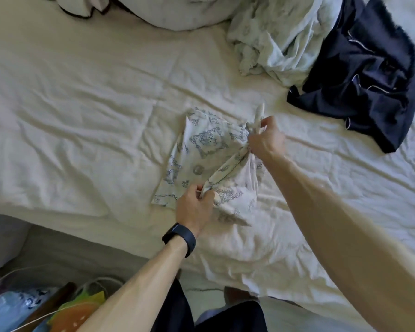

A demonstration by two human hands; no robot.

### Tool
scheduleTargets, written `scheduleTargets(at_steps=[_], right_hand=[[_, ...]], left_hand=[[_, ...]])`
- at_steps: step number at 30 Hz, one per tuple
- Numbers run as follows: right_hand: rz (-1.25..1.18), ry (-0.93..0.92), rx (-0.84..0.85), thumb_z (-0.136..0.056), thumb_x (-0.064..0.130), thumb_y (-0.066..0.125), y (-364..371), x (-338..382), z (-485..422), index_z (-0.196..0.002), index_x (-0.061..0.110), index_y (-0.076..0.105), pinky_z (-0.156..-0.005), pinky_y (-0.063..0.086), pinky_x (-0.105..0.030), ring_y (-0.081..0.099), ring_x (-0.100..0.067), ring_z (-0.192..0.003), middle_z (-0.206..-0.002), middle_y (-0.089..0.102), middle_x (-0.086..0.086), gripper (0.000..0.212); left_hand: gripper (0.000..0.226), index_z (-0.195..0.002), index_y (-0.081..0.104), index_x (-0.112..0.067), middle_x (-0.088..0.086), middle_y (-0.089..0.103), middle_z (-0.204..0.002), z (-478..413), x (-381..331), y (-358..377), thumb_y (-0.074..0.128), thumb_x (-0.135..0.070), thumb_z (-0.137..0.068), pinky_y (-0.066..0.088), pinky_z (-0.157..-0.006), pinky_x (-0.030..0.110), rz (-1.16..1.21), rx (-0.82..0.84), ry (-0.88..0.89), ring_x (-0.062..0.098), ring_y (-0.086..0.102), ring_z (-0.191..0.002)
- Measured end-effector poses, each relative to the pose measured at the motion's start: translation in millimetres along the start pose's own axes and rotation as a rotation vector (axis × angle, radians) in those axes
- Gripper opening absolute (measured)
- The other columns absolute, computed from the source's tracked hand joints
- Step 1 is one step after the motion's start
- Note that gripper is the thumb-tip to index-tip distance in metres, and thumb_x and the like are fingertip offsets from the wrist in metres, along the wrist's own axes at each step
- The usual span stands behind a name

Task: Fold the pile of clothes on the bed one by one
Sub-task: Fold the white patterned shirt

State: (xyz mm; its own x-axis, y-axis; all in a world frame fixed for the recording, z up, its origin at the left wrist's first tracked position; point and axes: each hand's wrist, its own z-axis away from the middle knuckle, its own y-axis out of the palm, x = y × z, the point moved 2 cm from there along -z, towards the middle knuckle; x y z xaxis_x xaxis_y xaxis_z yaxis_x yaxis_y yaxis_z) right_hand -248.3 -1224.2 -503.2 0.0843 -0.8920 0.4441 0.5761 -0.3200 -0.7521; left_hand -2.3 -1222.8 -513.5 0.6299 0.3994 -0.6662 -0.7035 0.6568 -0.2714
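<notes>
While a wrinkled cream bedsheet (82, 121) stretches away on the left, a small printed garment (201, 149) is handled at the middle of the bed. Its near edge is pinched by the left hand (194, 207), on whose wrist a black watch (179, 238) is worn, and a fold of cloth is raised between thumb and fingers. Further right, the far edge is gripped by the right hand (266, 142), its fingers curled round a bunched seam, so that a ridge of fabric is drawn taut between the two hands. The cloth is judged thin, light and limp: no shape is likely to be kept unless it is held, and it is best taken at hems or corners and laid flat before each fold. At upper right, well apart, the unfolded pile is seen: a crumpled pale green piece (273, 44) and, touching it, a navy garment with white piping (369, 80).
</notes>
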Motion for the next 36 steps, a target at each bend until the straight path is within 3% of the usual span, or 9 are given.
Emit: scheduleTargets(at_steps=[2,7,12,16,20,25,28,32,36], right_hand=[[0.087,-0.109,-0.008,-0.086,0.007,0.059,36,38,10,-0.110,0.018,0.043,-0.052,0.042,-0.032,0.053,-0.014,-0.068,-0.081,0.057,0.000,0.031],[0.213,-0.228,0.059,-0.105,0.036,0.048,116,90,33,-0.111,0.012,0.040,-0.059,0.050,-0.038,0.055,-0.021,-0.068,-0.083,0.051,-0.003,0.026],[0.283,-0.161,0.121,-0.091,0.003,0.052,154,103,43,-0.128,0.009,0.039,-0.077,0.059,-0.049,0.064,-0.031,-0.088,-0.098,0.061,-0.011,0.040],[0.035,-0.136,0.188,-0.092,0.026,0.061,157,106,47,-0.126,0.016,0.048,-0.072,0.054,-0.029,0.064,-0.012,-0.088,-0.110,0.065,0.000,0.038],[-0.179,-0.178,0.075,-0.093,0.031,0.064,135,79,75,-0.116,0.024,0.059,-0.066,0.044,-0.004,0.063,0.010,-0.085,-0.102,0.065,0.018,0.025],[-0.311,0.071,-0.139,-0.093,0.029,0.067,98,-9,100,-0.103,0.030,0.061,-0.073,0.057,-0.023,0.066,0.001,-0.086,-0.097,0.067,0.016,0.011],[-0.317,0.211,-0.212,-0.092,0.038,0.068,81,-45,85,-0.115,0.021,0.058,-0.078,0.056,-0.029,0.064,-0.015,-0.099,-0.111,0.064,0.003,0.030],[-0.341,0.353,-0.051,-0.092,0.054,0.066,75,-71,45,-0.132,0.012,0.053,-0.095,0.054,-0.042,0.065,-0.022,-0.106,-0.122,0.064,-0.004,0.059],[-0.320,0.287,0.075,-0.095,0.047,0.064,79,-88,27,-0.105,0.014,0.067,-0.078,0.057,-0.040,0.069,-0.024,-0.091,-0.097,0.072,-0.003,0.035]], left_hand=[[0.010,-0.083,0.058,-0.025,-0.001,0.067,-0.071,-10,14,-31,0.058,-0.031,-0.092,0.046,-0.057,0.026,-0.035,-0.052,-0.036,0.020,0.065,-0.070],[0.021,-0.078,0.050,-0.020,0.002,0.057,-0.064,-25,56,-82,0.049,-0.033,-0.094,0.034,-0.049,0.029,-0.203,-0.073,-0.164,0.023,0.056,-0.058],[0.028,-0.073,0.045,-0.020,-0.001,0.057,-0.066,-38,81,-105,0.049,-0.035,-0.096,0.032,-0.049,0.030,-0.337,-0.027,-0.217,0.020,0.054,-0.060],[0.008,-0.096,0.052,-0.030,-0.010,0.065,-0.089,-46,82,-112,0.058,-0.035,-0.093,0.051,-0.069,0.031,-0.264,0.018,-0.201,0.017,0.064,-0.081],[0.033,-0.116,0.053,-0.025,-0.001,0.056,-0.116,-47,68,-113,0.064,-0.025,-0.085,0.048,-0.083,0.034,-0.214,-0.042,-0.087,0.021,0.059,-0.101],[0.047,-0.126,0.053,-0.016,0.005,0.053,-0.122,-93,4,-96,0.070,-0.037,-0.088,0.049,-0.090,0.037,-0.267,-0.111,0.165,0.024,0.054,-0.111],[0.045,-0.126,0.054,-0.023,0.005,0.054,-0.115,-136,-43,-77,0.068,-0.045,-0.089,0.050,-0.080,0.032,-0.342,-0.087,0.294,0.021,0.055,-0.101],[0.043,-0.120,0.063,-0.028,0.004,0.050,-0.122,-180,-73,-54,0.070,-0.053,-0.086,0.049,-0.087,0.029,-0.540,0.017,0.356,0.020,0.055,-0.106],[0.015,-0.098,0.068,-0.025,-0.002,0.056,-0.110,-192,-81,-35,0.070,-0.037,-0.089,0.042,-0.081,0.025,-0.651,0.041,0.430,0.020,0.057,-0.103]])
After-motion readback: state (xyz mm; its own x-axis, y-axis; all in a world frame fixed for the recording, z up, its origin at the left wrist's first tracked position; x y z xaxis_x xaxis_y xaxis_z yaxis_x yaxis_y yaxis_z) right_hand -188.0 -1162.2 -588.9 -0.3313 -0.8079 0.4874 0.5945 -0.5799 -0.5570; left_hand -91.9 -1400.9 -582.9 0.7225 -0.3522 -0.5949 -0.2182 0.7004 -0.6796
